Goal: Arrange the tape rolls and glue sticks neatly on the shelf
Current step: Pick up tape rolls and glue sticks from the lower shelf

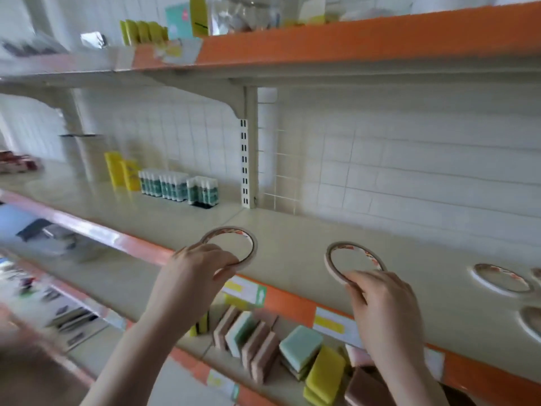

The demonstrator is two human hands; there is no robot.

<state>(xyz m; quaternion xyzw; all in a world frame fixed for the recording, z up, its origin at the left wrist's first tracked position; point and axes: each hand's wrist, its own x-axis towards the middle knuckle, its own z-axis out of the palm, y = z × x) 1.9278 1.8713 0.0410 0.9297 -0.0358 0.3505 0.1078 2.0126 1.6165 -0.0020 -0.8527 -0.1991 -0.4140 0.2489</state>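
Head view, read from the left: glue sticks (178, 187) stand upright in tight blocks at the back of the middle shelf (292, 227), beside two yellow packs (123, 171), well apart from the hands. Nearer the front edge, the left hand (202, 268) pinches the near rim of a thin tape roll (231, 247), fingers curled over its edge. The roll looks tipped up slightly off the shelf, though blur keeps me from being sure. Across a bare stretch of shelf, the right hand (383, 297) grasps a second tape roll (351, 262) the same way, by its near rim, and this one also appears tilted. Farther right, a third roll (502, 279) lies flat, with parts of more rolls at the frame's edge.

The main risk, as I judge it, lies in these narrow rim grips. Each roll is a thin hoop held at one point, so it could pivot, slip and roll off the orange front lip (289, 300) onto the sponges (298, 347) on the shelf below. Working both hands at once splits attention, and a hurried slide toward the back could knock the glue sticks over. Setting the right roll down carelessly could also nudge the flat roll out of line.
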